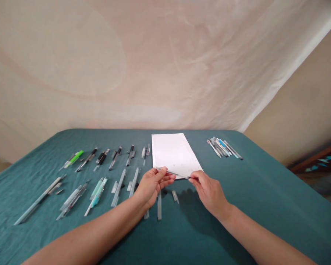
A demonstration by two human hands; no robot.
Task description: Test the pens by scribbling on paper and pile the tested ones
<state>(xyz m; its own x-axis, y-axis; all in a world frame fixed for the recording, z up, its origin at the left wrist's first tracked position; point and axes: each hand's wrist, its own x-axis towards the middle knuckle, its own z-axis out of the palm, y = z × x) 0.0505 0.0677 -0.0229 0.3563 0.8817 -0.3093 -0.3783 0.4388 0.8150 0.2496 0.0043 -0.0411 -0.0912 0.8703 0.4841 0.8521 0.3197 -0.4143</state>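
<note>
Over the near edge of a white sheet of paper [172, 149], a slim pen refill [179, 174] is stretched between my two hands. Its left part lies in the thumb and fingers of my left hand [153, 184]. At its dark right end, my right hand [209, 191] pinches with thumb and fingertips. What exactly sits under the right fingertips is hidden. Below the left hand lies a clear pen barrel [159, 206], partly covered by the fingers. A small clear cap [175, 197] rests on the cloth between the hands.
A green cloth covers the table [264, 206]. Pens taken apart lie in two rows on the left, among them a bright green pen [76, 157], a teal pen [98, 197] and a long clear barrel [37, 202]. A bunch of pens [224, 148] lies at the back right.
</note>
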